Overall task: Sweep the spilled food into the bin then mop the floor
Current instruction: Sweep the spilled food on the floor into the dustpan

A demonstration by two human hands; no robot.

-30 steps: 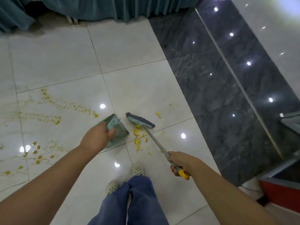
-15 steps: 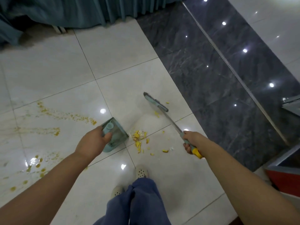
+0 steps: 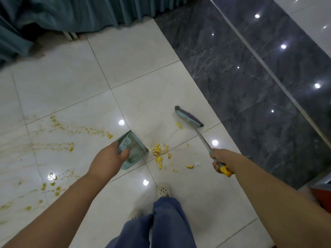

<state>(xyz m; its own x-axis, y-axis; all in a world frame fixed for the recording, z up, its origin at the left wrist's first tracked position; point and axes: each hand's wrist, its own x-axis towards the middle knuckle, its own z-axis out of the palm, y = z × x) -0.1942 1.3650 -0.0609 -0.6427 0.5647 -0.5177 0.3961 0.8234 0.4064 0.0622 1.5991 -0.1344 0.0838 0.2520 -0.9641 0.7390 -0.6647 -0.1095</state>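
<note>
My left hand (image 3: 109, 161) grips the handle of a pale green dustpan (image 3: 133, 151) resting on the white tile floor, its mouth facing right. Just right of the pan's lip lies a small heap of yellow food pieces (image 3: 160, 152), with a few loose bits (image 3: 189, 166) scattered further right. My right hand (image 3: 219, 159) holds the yellow-tipped handle of a small broom; its grey-green head (image 3: 189, 116) touches the floor beyond the heap, beside one stray yellow piece (image 3: 179, 125).
Yellow smears and drips (image 3: 78, 130) streak the white tiles to the left, with wet spots (image 3: 52, 178) nearer me. A dark marble strip (image 3: 250, 77) runs along the right. Teal curtains (image 3: 71, 13) hang at the back. A red object (image 3: 322, 197) sits at the right edge. My feet (image 3: 163, 189) stand below the heap.
The broom head has swung away from the heap, out to the right and back down onto the floor by a stray piece. The dustpan has stayed beside the heap.
</note>
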